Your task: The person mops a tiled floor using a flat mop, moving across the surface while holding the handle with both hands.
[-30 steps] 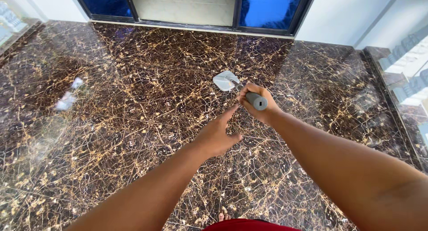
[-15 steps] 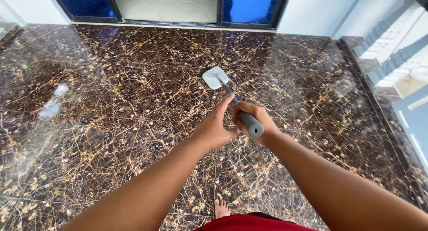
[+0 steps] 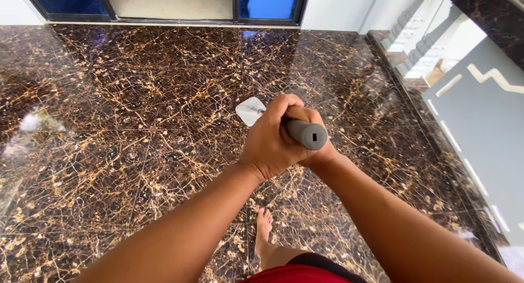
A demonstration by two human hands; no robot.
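Observation:
Both my hands grip the grey handle [image 3: 305, 133] of a long-handled floor tool. My left hand [image 3: 270, 144] wraps over the handle from the left. My right hand [image 3: 322, 152] holds it from beneath and is mostly hidden behind the left one. The tool's flat white head [image 3: 250, 110] rests on the glossy dark brown marble floor [image 3: 136, 152], just beyond my hands. The shaft between handle and head is hidden by my fingers.
My bare foot [image 3: 264, 228] stands on the floor below my arms. A dark-framed doorway with blue glass [image 3: 267, 2] lies at the far edge. A dark marble ledge [image 3: 415, 114] runs along the right side, with an open drop beyond it.
My left hand has closed over the handle beside my right hand. The handle and both hands have come nearer to me, and the white head has slid closer.

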